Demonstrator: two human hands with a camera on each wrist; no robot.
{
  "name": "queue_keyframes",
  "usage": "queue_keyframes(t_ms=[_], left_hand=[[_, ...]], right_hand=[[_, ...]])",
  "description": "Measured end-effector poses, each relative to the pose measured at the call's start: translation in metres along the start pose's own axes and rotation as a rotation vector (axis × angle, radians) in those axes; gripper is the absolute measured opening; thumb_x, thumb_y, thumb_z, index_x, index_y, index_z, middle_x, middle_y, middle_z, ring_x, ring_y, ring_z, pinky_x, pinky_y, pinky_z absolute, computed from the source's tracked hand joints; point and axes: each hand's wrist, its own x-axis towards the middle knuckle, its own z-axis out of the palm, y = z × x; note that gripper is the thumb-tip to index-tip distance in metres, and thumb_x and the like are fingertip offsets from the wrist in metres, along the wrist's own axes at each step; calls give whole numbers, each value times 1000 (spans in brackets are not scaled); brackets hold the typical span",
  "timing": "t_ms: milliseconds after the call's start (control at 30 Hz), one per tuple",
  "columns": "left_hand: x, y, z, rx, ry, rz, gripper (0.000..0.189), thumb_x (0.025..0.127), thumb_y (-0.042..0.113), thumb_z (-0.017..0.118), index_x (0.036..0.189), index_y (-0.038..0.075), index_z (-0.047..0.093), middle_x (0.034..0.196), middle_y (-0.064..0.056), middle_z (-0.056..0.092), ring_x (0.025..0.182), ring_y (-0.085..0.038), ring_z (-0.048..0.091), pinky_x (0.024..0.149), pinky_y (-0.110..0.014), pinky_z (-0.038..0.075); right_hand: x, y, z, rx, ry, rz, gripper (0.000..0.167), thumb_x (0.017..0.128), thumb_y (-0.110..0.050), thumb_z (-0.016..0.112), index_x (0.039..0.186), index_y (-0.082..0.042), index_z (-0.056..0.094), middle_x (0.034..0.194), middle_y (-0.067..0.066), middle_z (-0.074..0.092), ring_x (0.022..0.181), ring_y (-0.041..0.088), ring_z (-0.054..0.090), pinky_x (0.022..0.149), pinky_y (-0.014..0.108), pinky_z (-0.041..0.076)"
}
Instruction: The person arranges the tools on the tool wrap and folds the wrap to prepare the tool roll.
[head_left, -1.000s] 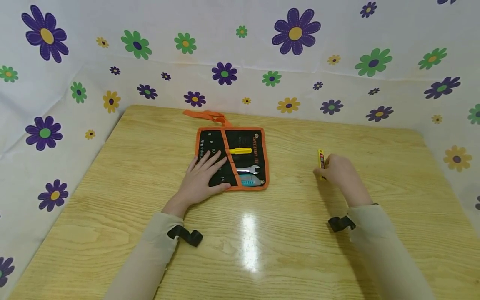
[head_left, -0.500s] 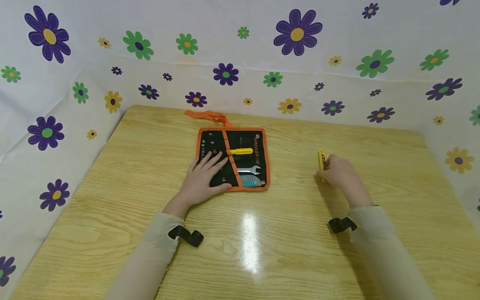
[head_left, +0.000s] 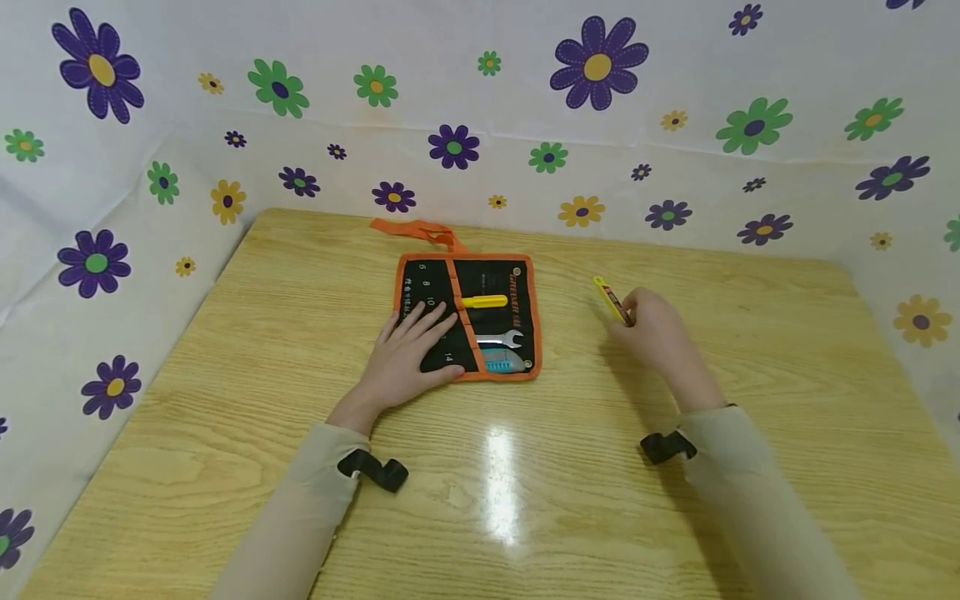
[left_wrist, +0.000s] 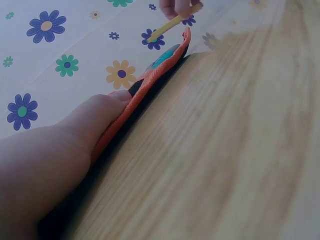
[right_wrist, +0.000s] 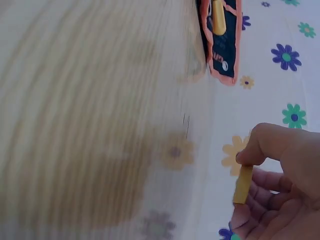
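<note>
A black tool pouch with orange edging (head_left: 534,317) lies spread on the table. My left hand (head_left: 408,358) rests on its numbered left half with fingers spread; in the left wrist view the thumb (left_wrist: 107,107) lies on the orange edge. A yellow-handled tool (head_left: 486,302), an open-end wrench (head_left: 502,339) and a teal tool (head_left: 501,361) sit in its pockets. To the right of the pouch, my right hand (head_left: 656,333) pinches a slim, flat yellow tool with a dark label (head_left: 612,301), raised above the table and tilted. Its lower end is hidden by the hand.
An orange strap (head_left: 416,231) trails from the back edge of the pouch. The wooden table (head_left: 585,483) meets a flower-patterned white cloth (head_left: 510,100) at the back and sides. Black camera mounts (head_left: 667,447) are worn on both wrists.
My right hand has lifted the slim yellow tool off the table and moved left toward the pouch, tilting the tool's top leftward. My left hand has stayed on the pouch.
</note>
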Motion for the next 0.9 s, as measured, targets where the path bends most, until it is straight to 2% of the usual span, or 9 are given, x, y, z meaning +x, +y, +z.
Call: queue_keyframes(t_ms=[133, 267, 400, 467, 600, 900], left_hand=[[-1, 0, 0, 0, -2, -2, 84, 86, 72, 45, 153, 27, 24, 159, 3, 15, 146, -23, 4, 114, -50, -2], [-1, -1, 0, -1, -7, -6, 84, 85, 73, 44, 153, 28, 23, 159, 4, 15, 146, -23, 4, 114, -50, -2], [0, 0, 0, 5, -9, -9, 84, 85, 74, 43, 153, 29, 23, 159, 5, 14, 146, -22, 3, 114, -51, -2], [-1, 0, 0, 2, -8, -7, 84, 85, 74, 43, 153, 28, 23, 159, 5, 14, 146, -22, 4, 114, -51, -2], [-1, 1, -1, -8, -7, -2, 84, 85, 73, 44, 153, 28, 24, 159, 5, 15, 146, -23, 4, 114, -52, -1], [-1, -1, -1, 1, -10, -10, 84, 85, 74, 43, 153, 28, 24, 159, 5, 15, 145, -23, 4, 113, -52, -1]], right_hand=[[11, -15, 11, -10, 61, -150, 25, 83, -5, 60, 102, 10, 56, 91, 21, 54, 81, 32, 48, 69, 42, 43], [23, -33, 24, -64, 125, -348, 21, 82, -1, 63, 101, 7, 60, 91, 19, 56, 84, 32, 50, 74, 44, 45], [37, -52, 35, -123, 151, -503, 21, 83, -1, 67, 104, 3, 63, 92, 17, 57, 86, 32, 52, 76, 43, 47], [44, -59, 40, -150, 142, -534, 23, 85, -2, 68, 107, 1, 65, 95, 17, 57, 89, 32, 52, 79, 43, 47], [53, -69, 46, -173, 112, -546, 26, 85, -3, 69, 111, -1, 65, 96, 15, 57, 93, 31, 52, 83, 42, 47], [68, -81, 54, -184, 68, -590, 22, 88, -4, 67, 110, -2, 67, 99, 14, 57, 91, 29, 50, 83, 41, 45]])
